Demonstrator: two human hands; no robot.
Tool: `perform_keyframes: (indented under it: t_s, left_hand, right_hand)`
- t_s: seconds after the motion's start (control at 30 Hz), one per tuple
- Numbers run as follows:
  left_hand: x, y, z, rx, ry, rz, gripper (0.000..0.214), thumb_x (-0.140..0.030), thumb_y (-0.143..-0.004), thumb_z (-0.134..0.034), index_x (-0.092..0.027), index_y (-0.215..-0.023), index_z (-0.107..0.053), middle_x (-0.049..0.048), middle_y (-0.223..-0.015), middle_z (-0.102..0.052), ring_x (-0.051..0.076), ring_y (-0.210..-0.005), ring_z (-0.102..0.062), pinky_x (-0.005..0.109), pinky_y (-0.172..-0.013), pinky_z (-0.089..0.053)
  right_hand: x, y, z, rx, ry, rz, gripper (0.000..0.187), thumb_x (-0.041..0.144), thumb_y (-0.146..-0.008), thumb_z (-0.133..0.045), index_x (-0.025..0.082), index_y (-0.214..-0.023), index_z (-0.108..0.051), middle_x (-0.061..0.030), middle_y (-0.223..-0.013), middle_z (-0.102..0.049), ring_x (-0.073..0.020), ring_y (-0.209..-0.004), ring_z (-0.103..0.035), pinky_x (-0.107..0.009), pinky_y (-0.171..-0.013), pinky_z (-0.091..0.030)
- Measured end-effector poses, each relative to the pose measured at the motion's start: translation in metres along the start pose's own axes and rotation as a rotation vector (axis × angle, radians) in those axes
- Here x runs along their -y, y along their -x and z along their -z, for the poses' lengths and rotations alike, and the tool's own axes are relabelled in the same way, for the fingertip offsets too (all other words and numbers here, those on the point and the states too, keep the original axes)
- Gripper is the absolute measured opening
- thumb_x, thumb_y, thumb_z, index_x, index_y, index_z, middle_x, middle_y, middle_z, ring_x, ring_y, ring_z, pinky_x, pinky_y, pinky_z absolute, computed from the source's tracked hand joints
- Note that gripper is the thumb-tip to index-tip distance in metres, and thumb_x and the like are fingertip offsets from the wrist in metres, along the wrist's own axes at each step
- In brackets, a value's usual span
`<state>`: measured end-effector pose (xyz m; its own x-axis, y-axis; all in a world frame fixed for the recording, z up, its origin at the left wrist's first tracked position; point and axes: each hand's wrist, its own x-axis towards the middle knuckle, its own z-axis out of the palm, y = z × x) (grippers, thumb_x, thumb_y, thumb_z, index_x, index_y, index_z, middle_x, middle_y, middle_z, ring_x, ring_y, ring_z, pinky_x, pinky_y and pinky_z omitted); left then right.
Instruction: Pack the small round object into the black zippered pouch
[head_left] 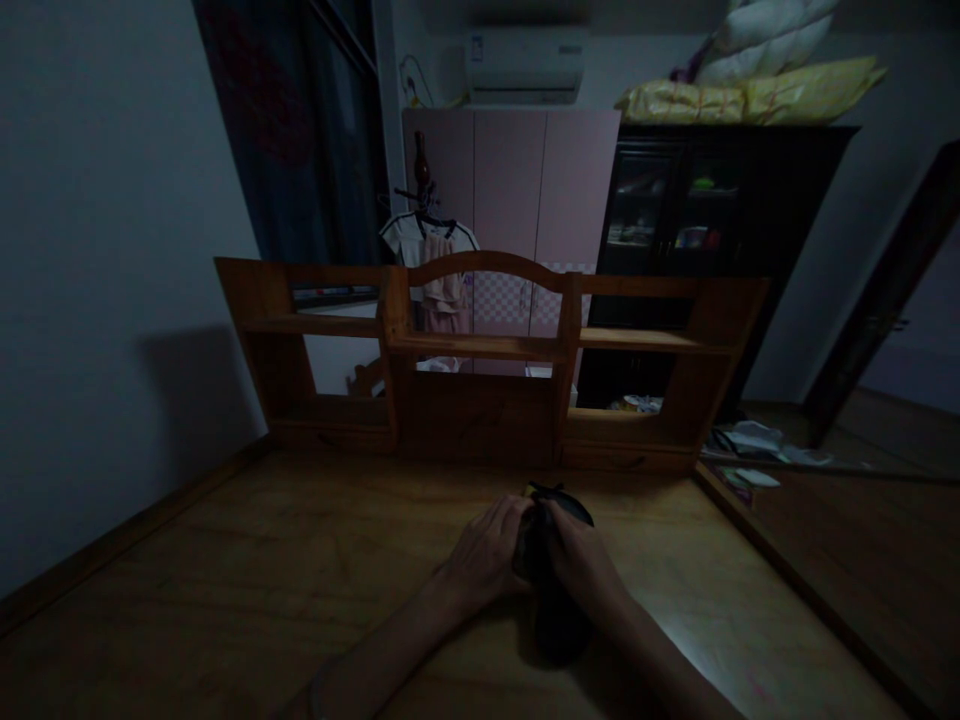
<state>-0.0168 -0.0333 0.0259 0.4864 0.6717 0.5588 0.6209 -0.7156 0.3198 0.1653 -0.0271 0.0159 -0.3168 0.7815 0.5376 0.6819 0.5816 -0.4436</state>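
My left hand point(489, 553) and my right hand point(579, 562) meet over the middle of a wooden desk point(225, 580). Both have their fingers curled around a small dark object point(551, 560), black and soft-looking, possibly a pouch or a piece of cloth; the dim light hides its details. The object rests on or just above the desktop between my palms. Part of it sticks out beyond my fingertips toward the back of the desk.
A wooden shelf unit point(480, 350) with open compartments stands along the desk's back edge. Behind it are a pink wardrobe point(517, 180), a dark cabinet point(712, 220) with bedding on top, hanging clothes point(431, 260) and an air conditioner point(525, 65). Papers lie on the floor at right.
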Motion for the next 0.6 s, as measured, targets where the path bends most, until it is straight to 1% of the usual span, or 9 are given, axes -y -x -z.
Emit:
perform_keyframes:
  t_s: [0.13, 0.27, 0.4, 0.6]
  left_hand:
    - [-0.0011, 0.0001, -0.0004, -0.001, 0.007, 0.009, 0.084, -0.030, -0.056, -0.079, -0.022, -0.127, -0.034, 0.0097, -0.121, -0.051, 0.030, -0.111, -0.052, 0.044, -0.094, -0.045]
    - [-0.0016, 0.0005, 0.0010, 0.022, 0.005, 0.015, 0.084, -0.030, -0.056, -0.079, -0.022, -0.127, -0.034, 0.0101, -0.122, -0.050, 0.031, -0.112, -0.051, 0.044, -0.093, -0.045]
    - [-0.0001, 0.0006, 0.0007, 0.037, 0.004, 0.010, 0.082, -0.033, -0.060, -0.077, -0.023, -0.127, -0.033, 0.0102, -0.123, -0.049, 0.031, -0.112, -0.051, 0.045, -0.094, -0.044]
    - [-0.0007, 0.0003, -0.0002, 0.035, -0.009, 0.035, 0.090, -0.030, -0.053, -0.082, -0.022, -0.128, -0.032, 0.0094, -0.124, -0.049, 0.030, -0.114, -0.049, 0.044, -0.096, -0.043]
  right_hand:
    - [-0.0034, 0.0010, -0.0016, -0.020, 0.004, 0.026, 0.040, 0.012, -0.087, -0.041, 0.020, -0.126, -0.048, -0.0098, -0.112, -0.067, -0.0205, -0.096, -0.066, -0.030, -0.082, -0.051]
    - [-0.0035, 0.0004, -0.0008, -0.006, 0.041, -0.009, 0.040, 0.014, -0.088, -0.041, 0.020, -0.126, -0.049, -0.0096, -0.108, -0.068, -0.0215, -0.092, -0.067, -0.030, -0.078, -0.051]
    - [-0.0014, -0.0003, 0.0003, 0.025, 0.063, -0.041, 0.039, 0.014, -0.089, -0.040, 0.020, -0.126, -0.050, -0.0087, -0.106, -0.069, -0.0216, -0.089, -0.068, -0.029, -0.076, -0.050]
    - [0.0015, 0.0003, 0.0037, 0.038, 0.140, -0.058, 0.042, 0.012, -0.086, -0.043, 0.020, -0.126, -0.050, -0.0090, -0.106, -0.070, -0.0215, -0.087, -0.068, -0.028, -0.074, -0.049]
